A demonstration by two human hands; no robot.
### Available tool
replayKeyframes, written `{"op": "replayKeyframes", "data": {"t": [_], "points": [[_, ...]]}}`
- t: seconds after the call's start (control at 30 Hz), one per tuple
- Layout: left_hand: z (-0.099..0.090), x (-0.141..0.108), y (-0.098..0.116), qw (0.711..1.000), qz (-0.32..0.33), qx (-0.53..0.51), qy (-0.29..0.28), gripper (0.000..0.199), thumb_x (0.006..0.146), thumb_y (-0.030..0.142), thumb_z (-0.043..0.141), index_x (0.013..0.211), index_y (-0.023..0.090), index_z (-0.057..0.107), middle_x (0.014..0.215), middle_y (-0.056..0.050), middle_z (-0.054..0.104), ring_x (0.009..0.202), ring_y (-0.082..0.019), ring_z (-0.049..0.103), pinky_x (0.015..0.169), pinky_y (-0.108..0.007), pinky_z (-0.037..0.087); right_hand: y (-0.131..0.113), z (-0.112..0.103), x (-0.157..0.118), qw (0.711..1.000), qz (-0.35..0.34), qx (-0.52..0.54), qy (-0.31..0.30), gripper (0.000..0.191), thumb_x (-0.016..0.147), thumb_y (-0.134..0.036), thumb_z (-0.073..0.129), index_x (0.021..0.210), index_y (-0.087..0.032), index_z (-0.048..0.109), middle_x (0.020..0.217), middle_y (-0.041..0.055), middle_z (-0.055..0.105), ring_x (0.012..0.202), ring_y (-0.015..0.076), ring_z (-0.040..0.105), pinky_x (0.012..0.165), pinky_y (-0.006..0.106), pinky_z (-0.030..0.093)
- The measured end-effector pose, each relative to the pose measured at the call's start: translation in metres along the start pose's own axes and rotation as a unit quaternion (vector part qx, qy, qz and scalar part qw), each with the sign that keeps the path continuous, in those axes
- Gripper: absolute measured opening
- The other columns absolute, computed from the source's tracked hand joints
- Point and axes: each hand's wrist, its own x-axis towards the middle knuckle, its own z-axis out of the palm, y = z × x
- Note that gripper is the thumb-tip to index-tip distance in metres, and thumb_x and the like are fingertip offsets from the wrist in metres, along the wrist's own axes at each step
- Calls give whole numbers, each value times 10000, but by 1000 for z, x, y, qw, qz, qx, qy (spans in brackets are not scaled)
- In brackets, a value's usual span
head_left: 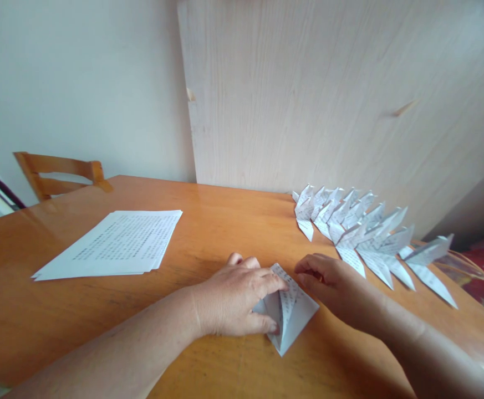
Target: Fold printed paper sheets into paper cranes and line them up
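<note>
A wooden chair (pixel 61 165) is standing at the far left edge of the table (pixel 225 216). Nearer, a stack of printed sheets (pixel 121 244) is lying flat, its edges slightly uneven. At centre, the folded paper (pixel 302 318) is resting on the table beneath the fingertips of the left hand (pixel 237 299), its left part being covered and its right corner projecting beyond the grip. A printed flap is rising along its middle, beside the thumb and index finger. The left forearm is reaching in from the lower left; the hand is lying palm down, its index finger extending over the paper and its thumb lying apart, nearer the viewer. Whether these digits are pinching a layer or only pressing, one cannot tell. Just right of the paper, the right hand (pixel 333 277) is hovering with fingers loosely curling toward the thumb, grasping nothing visible; its forearm is slanting in from the lower right. Farther right, pointed folded paper pieces (pixel 341 213) are standing close together in a slanting group.
</note>
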Motion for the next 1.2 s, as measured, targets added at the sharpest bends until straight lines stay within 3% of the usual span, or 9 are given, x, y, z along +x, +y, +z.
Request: {"op": "replayKeyframes", "data": {"t": [0.13, 0.33, 0.5, 0.63, 0.8, 1.03, 1.2], "points": [[0, 0, -1, 1000, 12, -7, -1, 536, 790, 462, 745, 1279, 376, 542, 1257, 35, 647, 1085, -274, 524, 888, -402, 349, -13, -12, -10, 998, -54, -19, 6, 206, 925, -168, 524, 920, -243, 716, 908, 17, 706, 827, 168, 651, 712, 286, 470], [-1, 0, -1, 1000, 14, -10, -6, 526, 791, 463, 744, 1275, 378, 556, 1204, 22, 666, 1072, -284, 527, 884, -404, 350, -29, -23, -24, 991, -123, -31, -49, 263, 903, -103, 527, 881, -263, 735, 936, 15, 752, 876, 179, 693, 763, 279, 536], [0, 0, -2, 1000, 13, -10, 0, 496, 794, 478, 736, 1251, 366, 581, 1158, 7, 674, 1064, -282, 531, 879, -392, 350, -32, -19, -35, 979, -175, -66, -76, 331, 857, -57, 536, 976, -284, 745, 1131, 10, 742, 1037, 189, 687, 853, 277, 559], [1, 1, -2, 1000, 11, -10, -1, 512, 791, 497, 733, 1263, 369, 580, 1164, 3, 674, 1076, -281, 530, 899, -397, 342, -36, -15, -43, 978, -180, -91, -52, 368, 865, -100, 534, 1120, -281, 727, 1125, 31, 751, 1005, 195, 710, 872, 305, 581], [0, 2, 0, 1000, 2, -14, -7, 502, 786, 509, 720, 1257, 392, 590, 1166, 2, 673, 1070, -289, 531, 868, -396, 346, -42, -16, -47, 976, -181, -98, -64, 430, 840, -132, 580, 1213, -315, 692, 1159, 31, 745, 1022, 226, 711, 886, 336, 593], [-1, 3, 5, 1000, -13, -2, -8, 499, 749, 481, 728, 1222, 367, 616, 1155, -6, 667, 1061, -298, 532, 850, -405, 359, -47, -16, -44, 970, -187, -111, -111, 396, 813, -96, 560, 1118, -302, 707, 1154, 21, 737, 998, 209, 713, 817, 296, 605], [0, 2, 7, 1000, -13, 5, -5, 447, 759, 491, 706, 1177, 350, 632, 1124, -12, 662, 1054, -299, 530, 839, -410, 365, -49, -15, -44, 969, -186, -121, -113, 441, 793, -87, 567, 1159, -299, 691, 1133, 26, 741, 975, 217, 715, 814, 319, 603]]}}
